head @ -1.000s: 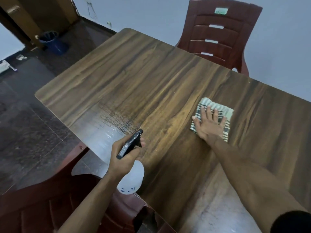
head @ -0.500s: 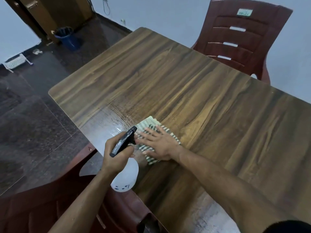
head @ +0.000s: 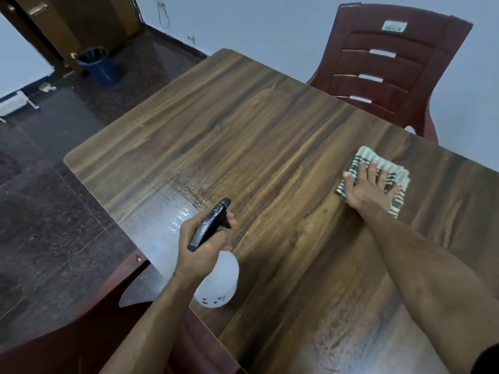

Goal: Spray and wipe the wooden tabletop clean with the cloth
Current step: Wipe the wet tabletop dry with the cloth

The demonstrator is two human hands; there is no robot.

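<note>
The wooden tabletop (head: pixel 256 136) fills the middle of the view, with a wet, shiny patch near its left front edge. My left hand (head: pixel 201 244) grips the neck of a white spray bottle (head: pixel 218 284) with a black nozzle, held over that front edge. A folded striped cloth (head: pixel 378 164) lies flat on the right part of the table. My right hand (head: pixel 368 188) presses on it with straight, spread fingers.
A dark red plastic chair (head: pixel 383 66) stands behind the table's far side. Another red chair (head: pixel 67 344) is at the near left, under my left arm. A blue bin (head: pixel 97 64) sits on the dark floor by a door at the far left.
My right hand slid the cloth left to the wet patch beside the bottle, then back to the right side of the table. My left hand kept the bottle in place.
</note>
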